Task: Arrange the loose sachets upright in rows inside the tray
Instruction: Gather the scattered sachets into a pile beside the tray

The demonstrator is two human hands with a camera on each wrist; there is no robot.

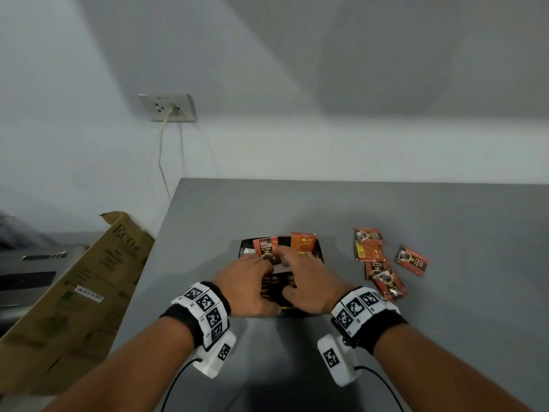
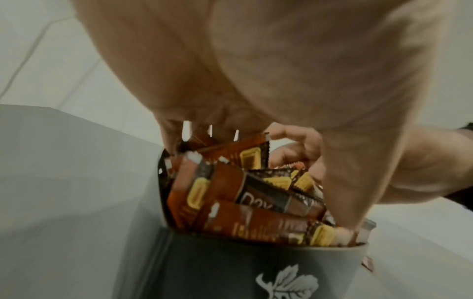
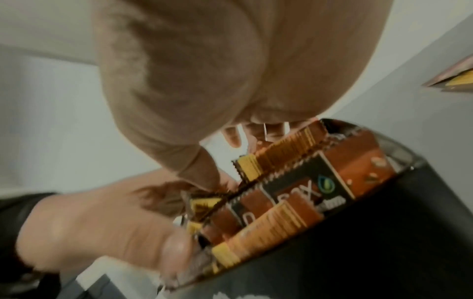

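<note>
A black tray sits mid-table, its dark wall printed with a white leaf. Several red-and-black coffee sachets stand packed and leaning inside it. Two of them rise upright at the far end. My left hand reaches into the tray's left half, fingers at the far end and thumb at the near edge, gripping a bunch of sachets. My right hand grips the sachets in the right half, fingers curled down over their tops. More loose sachets lie flat on the table to the right.
The grey table ends at a left edge beside a leaning cardboard box. A wall socket with a cable hangs behind. One sachet lies apart, farthest right.
</note>
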